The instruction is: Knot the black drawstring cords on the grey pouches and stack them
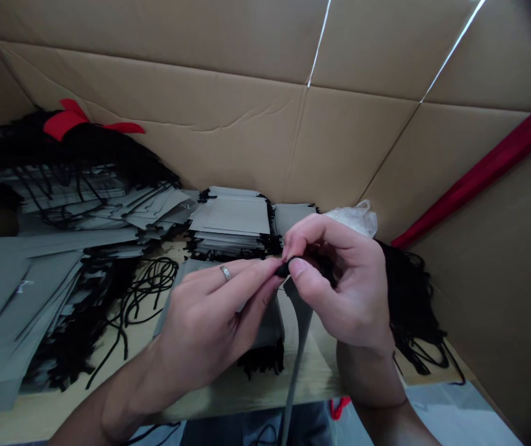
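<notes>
My left hand (214,310), with a ring on one finger, pinches a short piece of black cord (284,270) between thumb and fingertips. My right hand (351,288) is closed on the same cord from the other side, its thumb and index finger meeting my left fingertips. Below the cord a flat grey piece (298,328) hangs almost edge-on, and its join to the cord is hidden by my fingers. Under my hands lies a stack of grey flat pieces (269,322) with black cord ends along its near edge, partly covered by my left hand.
Another grey stack (230,214) stands behind. At left lie printed grey pieces (0,310) and loose black cords (153,279). A red strip (67,121) lies on a black cord bundle. More black cords (414,303) lie right, near clear plastic (355,218). Cardboard walls (228,105) enclose the table.
</notes>
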`<state>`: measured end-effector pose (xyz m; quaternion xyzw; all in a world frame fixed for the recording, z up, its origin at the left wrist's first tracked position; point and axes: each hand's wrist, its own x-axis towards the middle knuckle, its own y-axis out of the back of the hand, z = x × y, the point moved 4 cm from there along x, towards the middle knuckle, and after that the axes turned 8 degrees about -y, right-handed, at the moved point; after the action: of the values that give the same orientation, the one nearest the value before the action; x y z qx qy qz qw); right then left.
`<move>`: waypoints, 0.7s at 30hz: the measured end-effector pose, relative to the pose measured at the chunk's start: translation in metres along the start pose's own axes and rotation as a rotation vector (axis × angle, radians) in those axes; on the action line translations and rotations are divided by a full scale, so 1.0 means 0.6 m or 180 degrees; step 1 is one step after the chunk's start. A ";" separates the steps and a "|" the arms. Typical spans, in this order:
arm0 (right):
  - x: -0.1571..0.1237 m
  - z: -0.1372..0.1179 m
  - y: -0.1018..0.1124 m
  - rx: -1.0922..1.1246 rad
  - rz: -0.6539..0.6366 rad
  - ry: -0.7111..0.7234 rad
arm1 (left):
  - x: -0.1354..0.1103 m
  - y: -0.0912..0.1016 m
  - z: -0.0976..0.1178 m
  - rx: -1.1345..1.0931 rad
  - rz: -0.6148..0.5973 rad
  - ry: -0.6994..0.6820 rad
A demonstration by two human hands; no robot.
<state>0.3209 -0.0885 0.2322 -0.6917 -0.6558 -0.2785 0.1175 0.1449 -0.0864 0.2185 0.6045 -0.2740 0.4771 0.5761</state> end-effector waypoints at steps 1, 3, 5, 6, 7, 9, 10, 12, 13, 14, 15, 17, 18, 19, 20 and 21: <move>0.000 0.000 0.000 0.0009 0.0026 0.0007 | 0.000 -0.001 0.000 0.0035 0.0000 -0.0012; 0.001 0.000 0.000 0.0050 0.0049 0.0011 | 0.000 -0.002 0.001 0.0091 -0.0005 -0.0047; 0.001 0.000 -0.001 0.0131 0.0031 0.0016 | -0.001 -0.003 0.001 0.0104 -0.0046 -0.0017; 0.001 0.000 -0.001 0.0183 0.0015 0.0019 | -0.001 -0.004 0.002 0.0085 -0.0072 -0.0002; 0.002 0.000 0.000 0.0230 0.0004 0.0013 | -0.001 -0.005 0.003 0.0063 -0.0099 0.0016; 0.002 0.001 0.000 0.0308 -0.0011 0.0005 | -0.001 -0.006 0.004 0.0045 -0.0148 0.0050; 0.003 0.002 0.000 0.0335 -0.0014 0.0006 | -0.002 -0.007 0.005 0.0048 -0.0157 0.0046; 0.004 0.002 0.000 0.0369 -0.0023 0.0015 | -0.001 -0.007 0.006 0.0056 -0.0156 0.0033; 0.005 0.003 0.000 0.0380 -0.0031 0.0013 | -0.001 -0.006 0.006 0.0053 -0.0151 0.0023; 0.006 0.004 0.000 0.0391 -0.0034 0.0003 | -0.001 -0.006 0.006 0.0058 -0.0145 0.0025; 0.007 0.005 -0.001 0.0399 -0.0038 -0.0025 | -0.001 -0.006 0.005 0.0067 -0.0145 0.0035; 0.007 0.007 -0.001 0.0431 -0.0046 -0.0062 | 0.000 -0.005 0.003 0.0086 -0.0147 0.0034; 0.007 0.007 0.000 0.0445 -0.0050 -0.0063 | 0.000 -0.005 0.003 0.0084 -0.0133 -0.0003; 0.006 0.006 0.000 0.0445 -0.0060 -0.0059 | -0.001 -0.004 0.002 0.0074 -0.0124 -0.0031; 0.005 0.005 0.001 0.0420 -0.0077 -0.0053 | -0.001 -0.004 0.002 0.0049 -0.0123 -0.0054; 0.005 0.003 0.003 0.0351 -0.0108 -0.0047 | -0.002 -0.004 0.001 0.0017 -0.0120 -0.0057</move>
<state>0.3230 -0.0853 0.2325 -0.6750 -0.6827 -0.2388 0.1459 0.1470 -0.0869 0.2165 0.6153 -0.2664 0.4614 0.5809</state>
